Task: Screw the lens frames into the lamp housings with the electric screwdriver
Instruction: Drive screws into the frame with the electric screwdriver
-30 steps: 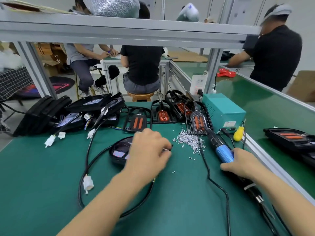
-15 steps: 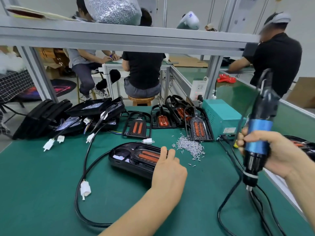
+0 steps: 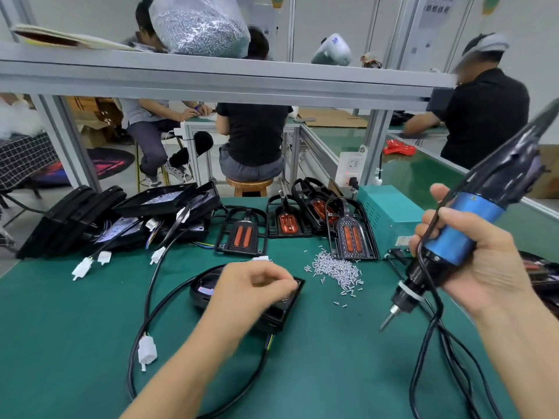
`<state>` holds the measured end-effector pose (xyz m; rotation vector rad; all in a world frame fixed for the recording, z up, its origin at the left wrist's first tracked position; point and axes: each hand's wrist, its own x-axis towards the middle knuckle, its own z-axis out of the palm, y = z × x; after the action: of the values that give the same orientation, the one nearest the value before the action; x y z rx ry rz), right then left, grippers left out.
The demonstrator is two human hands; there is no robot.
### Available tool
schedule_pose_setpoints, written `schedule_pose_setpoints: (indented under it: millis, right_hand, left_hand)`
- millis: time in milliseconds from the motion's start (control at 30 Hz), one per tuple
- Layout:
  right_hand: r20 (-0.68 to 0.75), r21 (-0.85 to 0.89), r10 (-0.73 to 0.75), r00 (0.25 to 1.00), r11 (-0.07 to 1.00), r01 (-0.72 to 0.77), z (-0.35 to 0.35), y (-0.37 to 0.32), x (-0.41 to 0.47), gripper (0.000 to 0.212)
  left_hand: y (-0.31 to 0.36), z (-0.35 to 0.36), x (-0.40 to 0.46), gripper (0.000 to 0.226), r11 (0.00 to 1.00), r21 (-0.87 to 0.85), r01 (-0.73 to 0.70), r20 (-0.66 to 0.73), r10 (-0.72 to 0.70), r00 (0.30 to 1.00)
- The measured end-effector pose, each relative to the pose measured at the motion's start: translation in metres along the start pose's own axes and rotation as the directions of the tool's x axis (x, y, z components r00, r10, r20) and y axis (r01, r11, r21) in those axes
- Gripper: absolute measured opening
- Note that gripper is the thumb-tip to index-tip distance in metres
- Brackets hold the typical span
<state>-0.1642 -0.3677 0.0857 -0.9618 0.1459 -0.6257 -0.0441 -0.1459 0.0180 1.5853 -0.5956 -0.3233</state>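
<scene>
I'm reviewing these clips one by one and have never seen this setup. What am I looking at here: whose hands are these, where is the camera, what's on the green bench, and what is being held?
There is no robot. The camera sits on a worker's head, looking down at their own hands. The right hand grips a blue electric screwdriver, raised with its bit pointing down at the green bench. The left hand hovers over a black lamp housing with fingers curled; motion blur hides whether it pinches anything. Beside it lies a loose pile of small screws. Behind stand several lens frames with orange inserts, a stack of more housings with white plugs, and a teal power box. Other workers sit beyond.
</scene>
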Motion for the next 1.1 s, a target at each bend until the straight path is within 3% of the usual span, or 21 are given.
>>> schedule_pose_setpoints:
  millis: [100, 233, 333, 467, 1100]
  right_hand:
    - [0.011, 0.084, -0.068, 0.998, 0.994, 0.066, 0.015, 0.01, 0.003, 0.03]
    - [0.068, 0.228, -0.118, 0.991, 0.969, 0.1, 0.037, 0.023, 0.008, 0.033]
    - [0.053, 0.292, -0.168, 0.984, 0.945, 0.145, 0.056, 0.032, 0.01, 0.032]
    - [0.017, 0.316, -0.215, 0.977, 0.928, 0.198, 0.077, 0.043, 0.009, 0.049]
    - [-0.011, 0.331, -0.251, 0.968, 0.913, 0.24, 0.089, 0.056, 0.006, 0.024]
  left_hand:
    - [-0.002, -0.016, 0.0, 0.008, 0.94, -0.319, 0.117, 0.0, -0.124, 0.992]
    - [-0.008, -0.023, -0.001, 0.017, 0.864, -0.479, 0.157, 0.01, -0.173, 0.985]
    - [-0.009, -0.026, -0.001, 0.018, 0.854, -0.496, 0.158, 0.012, -0.175, 0.985]
    - [-0.007, -0.025, -0.003, 0.018, 0.842, -0.517, 0.153, 0.024, -0.164, 0.986]
    - [-0.006, -0.019, -0.006, 0.013, 0.809, -0.562, 0.174, 0.046, -0.18, 0.983]
